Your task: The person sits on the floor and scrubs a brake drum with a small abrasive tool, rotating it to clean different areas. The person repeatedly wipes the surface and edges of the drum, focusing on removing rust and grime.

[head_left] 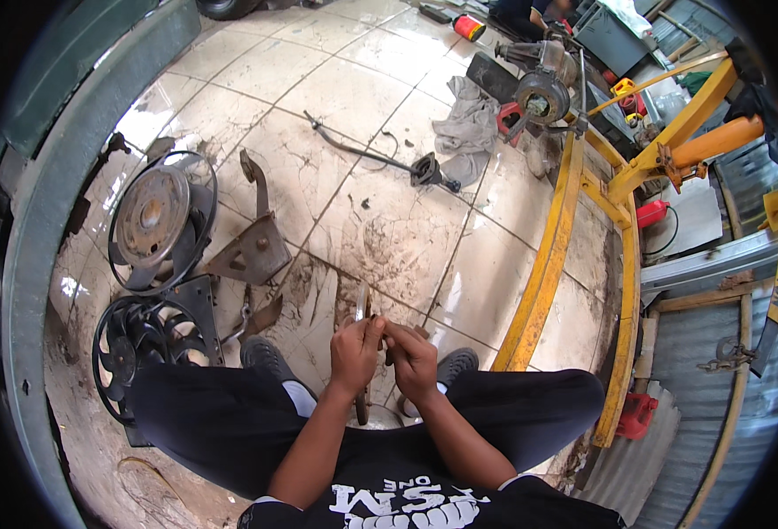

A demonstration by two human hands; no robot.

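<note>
I sit on a tiled floor [380, 238] with my knees spread. My left hand [356, 351] is closed around a thin, flat metal part [363, 304] that stands upright between my legs; its lower end shows below the hand. My right hand [413, 361] is pressed against the same part from the right, fingers curled on it. What the fingertips pinch is hidden between the two hands.
Two black radiator fans [155, 220] lie at my left, with a metal bracket [252, 251] beside them. A long rod [380, 159] and a grey rag [468, 123] lie further out. A yellow steel frame [552, 247] runs along my right. A red can [638, 414] stands by corrugated sheet.
</note>
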